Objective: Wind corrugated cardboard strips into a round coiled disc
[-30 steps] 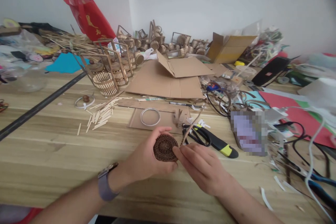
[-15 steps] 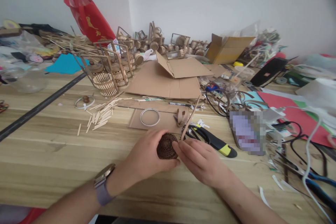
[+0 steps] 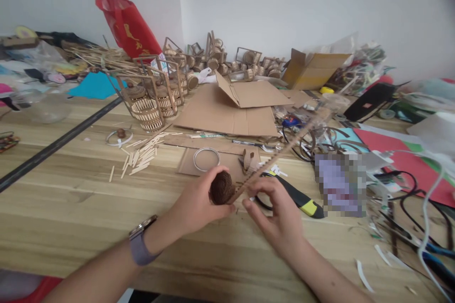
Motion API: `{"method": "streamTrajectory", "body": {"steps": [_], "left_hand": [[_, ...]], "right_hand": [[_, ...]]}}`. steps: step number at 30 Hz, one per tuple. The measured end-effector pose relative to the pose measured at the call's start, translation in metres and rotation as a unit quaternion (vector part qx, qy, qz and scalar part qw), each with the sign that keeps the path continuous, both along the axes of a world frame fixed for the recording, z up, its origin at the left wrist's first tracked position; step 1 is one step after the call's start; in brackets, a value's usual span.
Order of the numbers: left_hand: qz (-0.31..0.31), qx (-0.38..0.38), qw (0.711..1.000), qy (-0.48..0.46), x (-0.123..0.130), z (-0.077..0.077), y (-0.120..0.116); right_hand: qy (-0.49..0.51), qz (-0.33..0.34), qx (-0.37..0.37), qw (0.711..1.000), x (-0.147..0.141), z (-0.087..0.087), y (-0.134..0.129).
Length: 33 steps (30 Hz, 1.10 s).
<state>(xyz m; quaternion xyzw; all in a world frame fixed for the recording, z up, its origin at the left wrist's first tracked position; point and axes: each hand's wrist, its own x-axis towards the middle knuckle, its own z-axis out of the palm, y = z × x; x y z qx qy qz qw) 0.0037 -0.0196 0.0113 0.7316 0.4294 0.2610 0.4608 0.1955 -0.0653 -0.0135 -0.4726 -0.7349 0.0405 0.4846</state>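
My left hand [image 3: 195, 206] is wrapped round a coil of brown corrugated cardboard strip [image 3: 221, 188], thumb below and fingers over the top. The coil's ridged spiral face tilts toward me. A loose end of the strip [image 3: 273, 158] runs from the coil up and to the right, blurred at its far tip. Just below this strip is my right hand [image 3: 279, 213], its thumb and fingers apart, with nothing visible between them. Behind the hands, a silver ring [image 3: 206, 159] rests on a cardboard piece [image 3: 186, 163]. A black and yellow-green handled tool [image 3: 302, 199] lies beside my right hand.
Small slatted baskets [image 3: 146, 112] with wooden frames stand at the left, near scattered wooden sticks [image 3: 142, 158]. Flattened cardboard [image 3: 220, 113] covers the table's middle back. On the right are a pixelated phone [image 3: 337, 184], a white cable [image 3: 424, 213] and red paper [image 3: 401, 154].
My right hand has released the strip, its fingers parting and shifting right. The strip swung from nearly upright to slanting far right. The coil has tilted in my left hand.
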Motion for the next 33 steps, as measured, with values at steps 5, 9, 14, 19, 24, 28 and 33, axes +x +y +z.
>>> {"method": "streamTrajectory", "body": {"steps": [5,9,14,19,24,28,33], "left_hand": [[-0.042,0.031,0.998,-0.036,0.001,-0.011,-0.003],[-0.074,0.065,0.994,-0.045,-0.001,-0.016,-0.003],[-0.075,0.075,0.994,-0.040,-0.002,-0.016,-0.004],[-0.040,0.030,0.998,-0.026,0.001,-0.016,-0.004],[0.035,-0.034,0.996,-0.078,-0.010,-0.006,0.013],[0.074,-0.067,0.982,-0.161,-0.023,0.012,0.031],[0.080,-0.074,0.972,-0.209,-0.034,0.017,0.046]], "right_hand": [[0.074,0.056,-0.112,0.989,-0.006,-0.008,0.003],[0.075,0.075,-0.080,0.991,-0.007,-0.008,0.001],[0.087,0.078,-0.074,0.990,-0.007,-0.008,-0.001],[0.070,0.084,-0.121,0.987,0.001,-0.008,0.006],[0.001,0.004,-0.142,0.990,0.017,-0.003,0.022],[-0.156,0.044,-0.123,0.979,0.008,0.007,0.034],[-0.307,0.020,-0.168,0.936,-0.029,0.015,0.057]]}}
